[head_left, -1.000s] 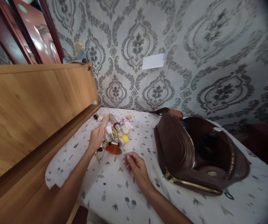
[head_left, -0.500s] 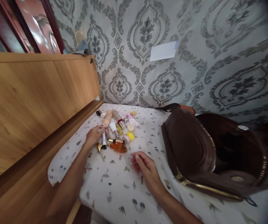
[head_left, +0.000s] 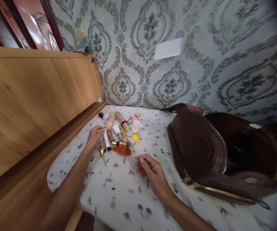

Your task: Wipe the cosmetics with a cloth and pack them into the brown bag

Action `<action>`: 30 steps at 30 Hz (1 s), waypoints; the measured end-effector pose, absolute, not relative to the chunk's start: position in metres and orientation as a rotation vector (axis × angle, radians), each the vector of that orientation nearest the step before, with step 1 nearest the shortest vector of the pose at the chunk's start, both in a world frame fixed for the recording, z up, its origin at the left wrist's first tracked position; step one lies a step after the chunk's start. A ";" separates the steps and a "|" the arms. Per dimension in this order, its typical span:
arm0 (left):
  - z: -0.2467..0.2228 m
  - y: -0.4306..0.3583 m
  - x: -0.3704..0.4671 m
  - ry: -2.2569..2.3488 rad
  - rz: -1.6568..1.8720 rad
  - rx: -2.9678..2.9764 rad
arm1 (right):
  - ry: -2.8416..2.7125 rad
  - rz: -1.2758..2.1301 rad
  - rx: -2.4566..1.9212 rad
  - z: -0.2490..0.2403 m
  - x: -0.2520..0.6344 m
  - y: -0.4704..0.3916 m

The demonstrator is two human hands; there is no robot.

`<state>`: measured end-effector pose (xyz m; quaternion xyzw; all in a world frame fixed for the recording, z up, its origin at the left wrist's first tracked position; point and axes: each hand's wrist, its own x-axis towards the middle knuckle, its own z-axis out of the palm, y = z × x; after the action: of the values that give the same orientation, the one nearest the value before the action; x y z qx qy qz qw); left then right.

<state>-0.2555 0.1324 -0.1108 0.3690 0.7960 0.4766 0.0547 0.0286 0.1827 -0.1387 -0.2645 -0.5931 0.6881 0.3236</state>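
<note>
My left hand (head_left: pixel 95 138) is at the left side of a heap of cosmetics, with thumb and fingertips closed at the upper end of a white tube with a black cap (head_left: pixel 106 140). The tube lies slanted on the sheet. Just below it is a gold funnel-shaped piece (head_left: pixel 102 152). An orange translucent oval item (head_left: pixel 122 150) and a gold-and-black lipstick-like tube (head_left: pixel 119 143) lie to its right. Over the sheet nearer me, my right hand (head_left: pixel 150 168) is empty, its fingers loosely bent and thumb apart.
A beige bottle (head_left: pixel 110 120), a yellow-lidded jar (head_left: pixel 133 139), a white tube with a silver cap (head_left: pixel 117 132) and several other cosmetics fill the heap. An unzipped brown leather bag (head_left: pixel 196 144) stands at right. A wooden panel (head_left: pixel 42 86) borders the left; patterned wallpaper (head_left: pixel 124 85) is behind.
My left hand has drawn slightly left and back, leaving more of the white tube showing. My right hand stays nearly in place. The view has shifted a little.
</note>
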 end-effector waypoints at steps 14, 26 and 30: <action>-0.099 0.134 -0.154 1.829 1.701 1.296 | -1.654 1.939 -0.527 -0.145 0.030 0.179; -0.093 0.146 -0.120 1.395 1.918 0.746 | -1.587 1.979 -0.527 -0.144 0.029 0.186; -0.089 0.154 -0.107 1.247 1.961 0.547 | -1.536 1.867 -0.615 -0.143 0.030 0.188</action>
<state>-0.1067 0.1541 -0.0893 0.2129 0.4856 0.7637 0.3682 0.0303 0.1878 -0.1430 -0.2337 -0.5839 0.7096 0.3177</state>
